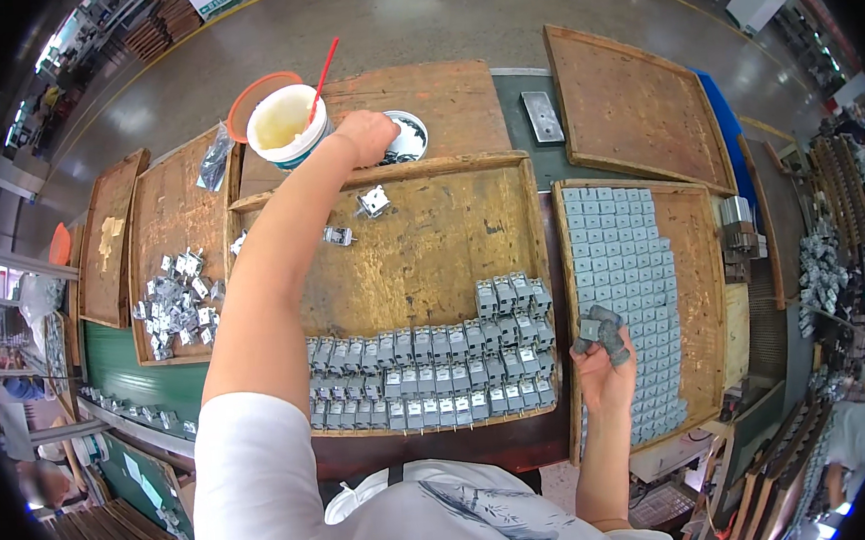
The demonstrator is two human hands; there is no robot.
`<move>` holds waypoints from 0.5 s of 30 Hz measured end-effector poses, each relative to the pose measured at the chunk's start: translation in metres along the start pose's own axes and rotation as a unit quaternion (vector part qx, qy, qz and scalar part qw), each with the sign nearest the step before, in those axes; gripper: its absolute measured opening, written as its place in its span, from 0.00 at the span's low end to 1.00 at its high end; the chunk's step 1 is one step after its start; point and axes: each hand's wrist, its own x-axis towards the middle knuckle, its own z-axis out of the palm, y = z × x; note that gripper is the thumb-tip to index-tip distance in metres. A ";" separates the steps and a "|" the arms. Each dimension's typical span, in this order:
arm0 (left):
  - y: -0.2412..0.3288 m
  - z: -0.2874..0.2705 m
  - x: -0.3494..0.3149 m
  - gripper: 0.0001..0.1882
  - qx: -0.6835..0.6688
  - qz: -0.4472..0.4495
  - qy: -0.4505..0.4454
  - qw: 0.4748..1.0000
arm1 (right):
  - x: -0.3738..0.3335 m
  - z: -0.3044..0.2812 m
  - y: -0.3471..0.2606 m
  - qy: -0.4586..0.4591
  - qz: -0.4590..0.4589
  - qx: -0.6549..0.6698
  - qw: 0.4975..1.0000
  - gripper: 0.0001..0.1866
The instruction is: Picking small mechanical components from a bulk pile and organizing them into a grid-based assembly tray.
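My left arm stretches far forward, and my left hand (367, 135) reaches the near-left rim of a round white tub (425, 144) holding small dark and shiny parts. Its fingertips are hidden, so their grip cannot be told. At the right, my right hand (607, 375) is closed around several dark grey block-shaped housings (605, 326), held above the right tray (699, 322). Rows of grey blocks (617, 257) fill much of that tray. Before me, a wooden tray (422, 256) carries rows of grey boxy units with metal parts (420, 379) along its near side.
A white bucket (282, 128) of yellowish paste with a red stick (324, 77) stands beyond my left forearm. Loose metal parts (179, 303) lie piled in the left tray. Two single units (373, 202) sit in the middle tray. A metal block (542, 117) lies far right.
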 end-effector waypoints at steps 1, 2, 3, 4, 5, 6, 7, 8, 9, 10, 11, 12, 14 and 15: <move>-0.001 0.002 0.001 0.10 -0.001 -0.003 0.002 1.000 | 0.000 -0.001 -0.001 -0.003 -0.001 -0.002 1.000 0.17; -0.001 0.002 0.002 0.10 -0.018 -0.021 0.002 1.000 | 0.000 -0.001 -0.001 -0.014 0.003 0.008 1.000 0.17; -0.002 0.002 0.002 0.10 -0.036 -0.039 0.001 0.999 | -0.001 -0.001 -0.002 -0.026 0.006 0.017 1.000 0.17; -0.002 0.004 0.000 0.10 -0.037 -0.041 0.005 0.998 | -0.003 0.000 -0.004 -0.028 0.003 0.015 0.999 0.17; 0.002 0.002 -0.005 0.10 -0.069 -0.079 0.024 0.994 | -0.006 0.000 -0.007 -0.023 0.024 0.039 0.999 0.17; 0.006 0.000 -0.010 0.10 -0.101 -0.116 0.043 0.987 | -0.010 0.003 -0.010 -0.018 0.045 0.063 0.997 0.17; 0.012 -0.002 -0.015 0.10 -0.104 -0.115 0.045 0.987 | -0.015 0.008 -0.013 -0.017 0.043 0.060 0.997 0.17; 0.018 -0.007 -0.022 0.10 -0.161 -0.125 0.116 0.972 | -0.021 0.021 -0.020 -0.008 0.073 0.073 0.995 0.17; 0.026 -0.012 -0.032 0.10 -0.218 -0.133 0.185 0.949 | -0.025 0.030 -0.025 0.004 0.103 0.086 0.991 0.17; 0.037 -0.017 -0.042 0.10 -0.223 -0.133 0.184 0.948 | -0.026 0.031 -0.025 0.006 0.103 0.082 0.991 0.17; 0.051 -0.022 -0.058 0.09 -0.315 -0.111 0.229 0.914 | -0.027 0.031 -0.024 -0.046 0.110 0.061 0.991 0.17; 0.069 -0.029 -0.073 0.08 -0.404 -0.084 0.269 0.870 | -0.030 0.029 -0.022 -0.095 0.116 0.044 0.988 0.17; 0.109 -0.041 -0.121 0.07 -0.596 -0.051 0.189 0.779 | -0.039 0.048 -0.016 -0.102 0.100 -0.019 0.989 0.14; 0.130 -0.044 -0.148 0.06 -0.754 -0.021 0.108 0.647 | -0.047 0.066 -0.017 -0.102 0.070 -0.166 0.978 0.13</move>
